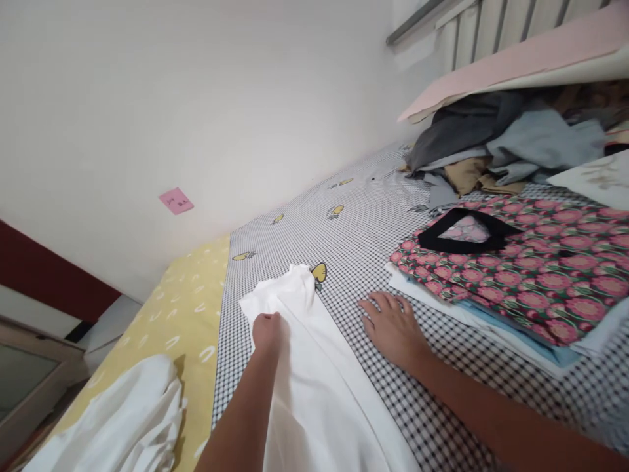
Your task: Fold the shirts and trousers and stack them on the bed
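Observation:
A white garment (314,380) lies lengthwise on the bed, folded into a long strip. Its far end looks uneven, and its near part runs out of the bottom of the view. My left hand (266,330) is closed on the garment's left edge near that far end, pinching the cloth. To the right of the strip, my right hand (396,331) rests on the checked bedsheet (304,216), palm down with fingers spread, holding nothing. Beyond it lies a stack of folded clothes topped by a pink floral shirt (540,275) with a black collar.
A crumpled white cloth (132,413) lies on the yellow bedding (196,295) at the left. Grey, blue and brown clothes (472,137) are heaped at the back right below a pink sheet-like cover (511,59). A pink note (176,201) is on the white wall (206,98).

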A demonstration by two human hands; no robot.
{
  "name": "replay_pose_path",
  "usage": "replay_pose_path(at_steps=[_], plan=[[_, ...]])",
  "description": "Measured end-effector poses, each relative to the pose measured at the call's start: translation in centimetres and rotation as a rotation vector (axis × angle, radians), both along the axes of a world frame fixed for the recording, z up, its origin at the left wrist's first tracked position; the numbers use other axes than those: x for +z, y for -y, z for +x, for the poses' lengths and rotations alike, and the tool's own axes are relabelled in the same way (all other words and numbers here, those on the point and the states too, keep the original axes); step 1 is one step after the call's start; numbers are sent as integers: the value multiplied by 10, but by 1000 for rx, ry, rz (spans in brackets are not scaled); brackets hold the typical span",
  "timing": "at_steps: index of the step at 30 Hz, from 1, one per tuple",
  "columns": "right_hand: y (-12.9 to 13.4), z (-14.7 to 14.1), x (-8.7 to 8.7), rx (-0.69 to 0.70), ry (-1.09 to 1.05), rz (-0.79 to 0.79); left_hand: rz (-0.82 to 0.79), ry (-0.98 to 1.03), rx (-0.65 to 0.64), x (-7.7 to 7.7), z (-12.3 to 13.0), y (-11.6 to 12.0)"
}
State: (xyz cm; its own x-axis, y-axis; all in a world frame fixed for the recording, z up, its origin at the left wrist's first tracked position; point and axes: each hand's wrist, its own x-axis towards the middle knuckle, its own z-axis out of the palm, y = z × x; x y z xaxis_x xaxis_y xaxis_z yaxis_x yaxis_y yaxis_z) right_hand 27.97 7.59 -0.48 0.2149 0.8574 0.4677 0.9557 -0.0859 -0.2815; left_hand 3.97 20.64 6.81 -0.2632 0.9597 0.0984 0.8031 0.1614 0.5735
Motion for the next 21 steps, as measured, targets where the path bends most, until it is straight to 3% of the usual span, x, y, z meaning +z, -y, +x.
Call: replay_pose_path(at_steps=[3,5,7,9,11,13,16,19,21], plan=[[0,0,1,-8,2,-6,2,-129,7,4,9,11],[1,0,2,-11,-2,-18,114,-294,-81,8,18,22],[1,-1,3,-9,-4,-31,278,-515,-264,12,26,32],[2,-1,3,-6,0,-39,397,-699,-525,13,32,37],[1,-1,2,-9,9,-40,345,-761,-713,10,34,36],[0,0,1,-18,20,-37,113,-736,-697,3,33,28],[-1,0,-2,-22,38,-33,-182,-634,-529,-11,27,13],[-1,1,-3,-24,46,-35,-213,-557,-539,-15,23,3],[-2,1,-2,-29,40,-42,-209,-519,-551,-8,22,3]])
